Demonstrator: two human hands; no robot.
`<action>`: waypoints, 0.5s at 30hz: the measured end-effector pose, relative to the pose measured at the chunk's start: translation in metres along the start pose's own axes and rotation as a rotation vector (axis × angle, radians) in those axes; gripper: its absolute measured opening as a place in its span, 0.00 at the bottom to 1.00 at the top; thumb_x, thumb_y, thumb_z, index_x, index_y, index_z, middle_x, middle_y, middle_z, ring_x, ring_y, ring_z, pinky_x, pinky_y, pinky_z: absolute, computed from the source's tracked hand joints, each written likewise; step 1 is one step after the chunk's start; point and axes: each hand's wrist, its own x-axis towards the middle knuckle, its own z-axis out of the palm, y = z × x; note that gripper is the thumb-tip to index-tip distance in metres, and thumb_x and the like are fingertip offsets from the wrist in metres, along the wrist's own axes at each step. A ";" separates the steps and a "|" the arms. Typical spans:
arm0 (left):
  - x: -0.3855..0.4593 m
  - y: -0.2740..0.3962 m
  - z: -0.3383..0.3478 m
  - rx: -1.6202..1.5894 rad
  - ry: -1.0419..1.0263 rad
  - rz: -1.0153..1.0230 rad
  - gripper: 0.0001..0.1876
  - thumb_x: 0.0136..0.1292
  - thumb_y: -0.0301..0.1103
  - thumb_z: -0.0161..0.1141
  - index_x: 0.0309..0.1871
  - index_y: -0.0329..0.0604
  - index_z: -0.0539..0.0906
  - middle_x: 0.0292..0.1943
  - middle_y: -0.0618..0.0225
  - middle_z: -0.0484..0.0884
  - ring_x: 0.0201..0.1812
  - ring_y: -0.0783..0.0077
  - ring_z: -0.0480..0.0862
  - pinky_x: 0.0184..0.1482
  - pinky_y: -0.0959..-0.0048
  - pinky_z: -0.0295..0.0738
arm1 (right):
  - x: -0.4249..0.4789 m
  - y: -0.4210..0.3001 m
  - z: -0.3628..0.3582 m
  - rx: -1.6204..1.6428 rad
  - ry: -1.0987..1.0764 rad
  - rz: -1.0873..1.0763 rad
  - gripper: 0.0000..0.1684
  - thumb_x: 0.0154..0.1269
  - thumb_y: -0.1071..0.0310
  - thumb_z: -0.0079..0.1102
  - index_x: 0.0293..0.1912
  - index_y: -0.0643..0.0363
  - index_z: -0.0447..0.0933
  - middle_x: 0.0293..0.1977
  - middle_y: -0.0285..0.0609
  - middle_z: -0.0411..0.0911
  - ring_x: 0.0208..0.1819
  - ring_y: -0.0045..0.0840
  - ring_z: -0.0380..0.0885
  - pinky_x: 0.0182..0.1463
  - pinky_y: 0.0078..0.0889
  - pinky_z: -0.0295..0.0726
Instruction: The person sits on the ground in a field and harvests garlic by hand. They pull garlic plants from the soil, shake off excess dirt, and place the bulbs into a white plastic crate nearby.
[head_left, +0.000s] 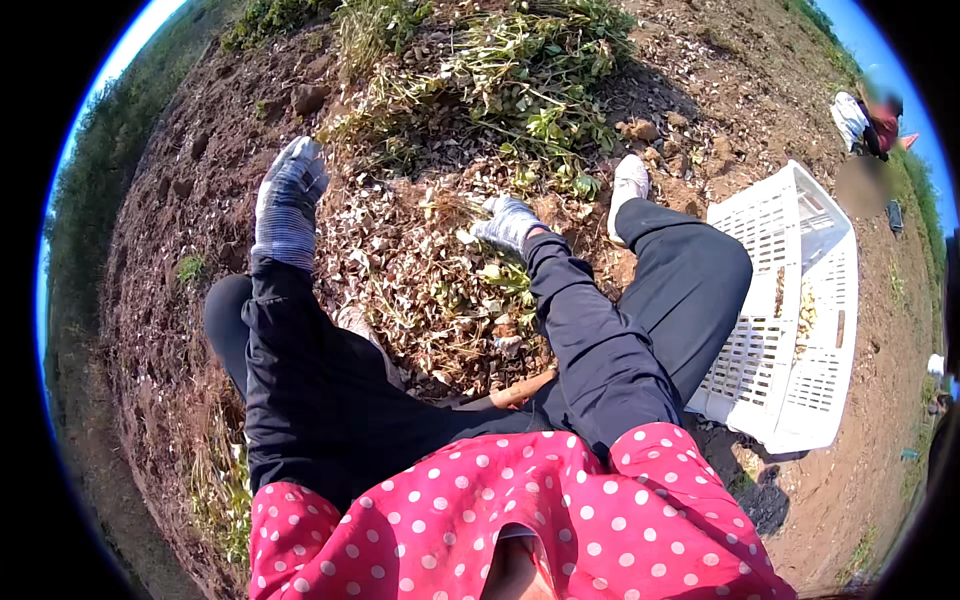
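Observation:
My left hand, in a striped, soiled knit glove, is raised over bare soil left of the plant heap. Its fingers are half bent, and I see nothing held in it. My right hand, gloved alike, is low over the litter between my legs, its fingers curled. Dry stems and roots are just left of its fingertips; whether it grips any is unclear. Beyond both hands is a heap of pulled peanut plants, with leaves and pale stems. Dry leaf litter covers the ground between my legs.
To my right a white slatted plastic crate leans, with peanuts inside. A wooden handle lies close to my lap. Clods lie right of the heap. Another person is far off at the upper right.

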 end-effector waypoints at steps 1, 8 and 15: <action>-0.006 -0.011 -0.015 -0.051 0.133 -0.004 0.20 0.67 0.38 0.53 0.59 0.38 0.72 0.51 0.61 0.79 0.49 0.66 0.79 0.51 0.69 0.75 | -0.005 -0.010 -0.008 0.064 0.028 0.025 0.39 0.53 0.53 0.68 0.58 0.67 0.69 0.54 0.54 0.74 0.55 0.38 0.74 0.59 0.30 0.71; -0.051 -0.079 0.017 -0.202 -0.205 -0.419 0.17 0.62 0.43 0.61 0.51 0.48 0.77 0.35 0.79 0.77 0.36 0.80 0.75 0.41 0.75 0.73 | -0.088 -0.106 -0.030 0.650 0.268 -0.038 0.39 0.53 0.58 0.70 0.57 0.74 0.68 0.49 0.46 0.76 0.47 0.23 0.73 0.53 0.22 0.70; -0.070 -0.059 0.055 -0.618 -0.441 -0.436 0.18 0.63 0.42 0.61 0.54 0.49 0.75 0.38 0.75 0.81 0.34 0.79 0.80 0.35 0.78 0.76 | -0.089 -0.133 -0.019 0.541 0.119 0.096 0.57 0.53 0.54 0.72 0.69 0.69 0.45 0.59 0.55 0.67 0.57 0.31 0.68 0.61 0.29 0.65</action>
